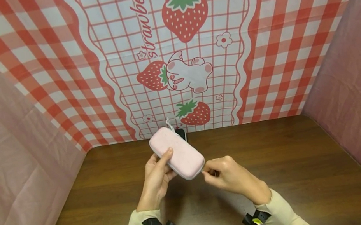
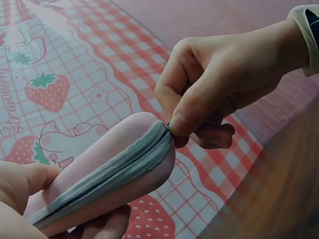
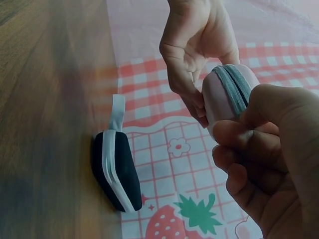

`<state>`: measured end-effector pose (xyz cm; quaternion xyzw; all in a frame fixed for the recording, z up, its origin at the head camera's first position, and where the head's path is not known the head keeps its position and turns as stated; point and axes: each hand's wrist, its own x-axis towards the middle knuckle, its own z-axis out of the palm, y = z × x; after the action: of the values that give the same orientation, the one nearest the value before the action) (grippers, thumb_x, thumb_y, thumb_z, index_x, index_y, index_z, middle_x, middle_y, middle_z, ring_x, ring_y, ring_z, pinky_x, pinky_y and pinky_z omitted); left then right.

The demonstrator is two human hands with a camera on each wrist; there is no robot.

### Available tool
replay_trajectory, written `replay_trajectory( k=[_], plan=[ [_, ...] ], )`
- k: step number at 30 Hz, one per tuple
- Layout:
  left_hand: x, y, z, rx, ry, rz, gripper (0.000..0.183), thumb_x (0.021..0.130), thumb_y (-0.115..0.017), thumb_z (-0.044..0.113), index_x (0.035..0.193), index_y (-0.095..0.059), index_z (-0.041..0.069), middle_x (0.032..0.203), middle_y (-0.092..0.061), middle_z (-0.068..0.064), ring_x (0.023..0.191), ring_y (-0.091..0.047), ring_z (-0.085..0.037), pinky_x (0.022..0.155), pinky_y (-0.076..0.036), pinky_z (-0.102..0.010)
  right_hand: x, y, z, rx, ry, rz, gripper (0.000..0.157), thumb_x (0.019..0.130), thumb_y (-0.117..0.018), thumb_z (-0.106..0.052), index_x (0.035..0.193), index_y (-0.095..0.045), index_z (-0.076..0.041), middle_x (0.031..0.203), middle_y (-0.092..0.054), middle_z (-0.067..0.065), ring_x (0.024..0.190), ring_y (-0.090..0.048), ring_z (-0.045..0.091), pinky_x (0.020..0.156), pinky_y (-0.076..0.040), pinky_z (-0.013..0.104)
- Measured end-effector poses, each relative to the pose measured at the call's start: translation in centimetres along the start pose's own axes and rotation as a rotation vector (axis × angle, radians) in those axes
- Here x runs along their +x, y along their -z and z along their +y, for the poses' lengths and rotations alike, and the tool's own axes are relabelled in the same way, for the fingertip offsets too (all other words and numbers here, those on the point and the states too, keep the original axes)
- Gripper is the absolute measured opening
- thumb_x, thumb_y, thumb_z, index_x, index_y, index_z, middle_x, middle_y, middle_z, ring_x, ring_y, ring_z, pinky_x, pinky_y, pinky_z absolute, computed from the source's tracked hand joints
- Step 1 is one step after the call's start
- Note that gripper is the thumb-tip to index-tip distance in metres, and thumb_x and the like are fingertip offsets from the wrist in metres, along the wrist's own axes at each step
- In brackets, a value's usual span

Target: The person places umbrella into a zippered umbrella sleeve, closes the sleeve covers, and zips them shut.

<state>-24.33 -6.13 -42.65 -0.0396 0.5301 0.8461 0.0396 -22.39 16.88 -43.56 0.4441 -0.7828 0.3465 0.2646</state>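
A pink hard case (image 1: 178,153) with rounded ends and a grey zipper band (image 2: 107,172) is held above the table. My left hand (image 1: 157,179) grips it around its long side, the thumb lying across the pink top. At the case's near right end, my right hand (image 1: 231,175) pinches the zipper pull (image 2: 167,127) between thumb and curled index finger. The pull is mostly covered by those fingertips. In the left wrist view the zipper line runs along the case with its sides close together. Nothing of the case's inside shows.
A small black case (image 3: 132,172) with a white zipper and a pale loop strap (image 3: 117,112) stands at the back of the brown wooden table (image 1: 282,175). Behind rises a red-and-white strawberry cloth (image 1: 249,78). Pink cloth (image 1: 359,80) hangs at both sides.
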Motion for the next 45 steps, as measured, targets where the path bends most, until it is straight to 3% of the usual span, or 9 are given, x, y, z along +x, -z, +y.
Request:
replay_trajectory(
  k=[8,22,45],
  plan=[
    [-0.14,-0.23,-0.22,0.056,0.062,-0.062,0.056,0.098,-0.069,0.017,0.14,-0.036,0.005,0.114,-0.067,-0.014,0.096,-0.074,-0.027,0.078,-0.061,-0.051,-0.11,0.0,0.16,-0.003,0.013,0.022,0.019,0.079,-0.071,0.006,0.078,-0.065,-0.012,0.066,-0.059,-0.007,0.06,-0.049,-0.002,0.052,-0.041,0.008],
    [0.14,-0.1,-0.48,0.022,0.091,-0.045,0.054,0.099,-0.068,0.019,0.14,-0.039,0.0,0.107,-0.069,-0.01,0.09,-0.074,-0.024,0.075,-0.062,-0.046,0.13,0.02,0.0,0.041,0.026,0.032,0.019,0.082,-0.073,0.006,0.082,-0.067,-0.012,0.068,-0.063,-0.007,0.06,-0.053,-0.002,0.053,-0.044,0.009],
    [0.38,-0.07,-0.61,-0.049,0.111,-0.059,0.052,0.101,-0.063,0.017,0.139,-0.037,-0.007,0.118,-0.059,-0.018,0.097,-0.07,-0.027,0.084,-0.059,-0.05,0.23,-0.38,-0.02,0.045,0.035,0.032,0.019,0.085,-0.071,0.007,0.084,-0.064,-0.011,0.068,-0.06,-0.007,0.061,-0.05,-0.002,0.053,-0.043,0.008]
  ],
)
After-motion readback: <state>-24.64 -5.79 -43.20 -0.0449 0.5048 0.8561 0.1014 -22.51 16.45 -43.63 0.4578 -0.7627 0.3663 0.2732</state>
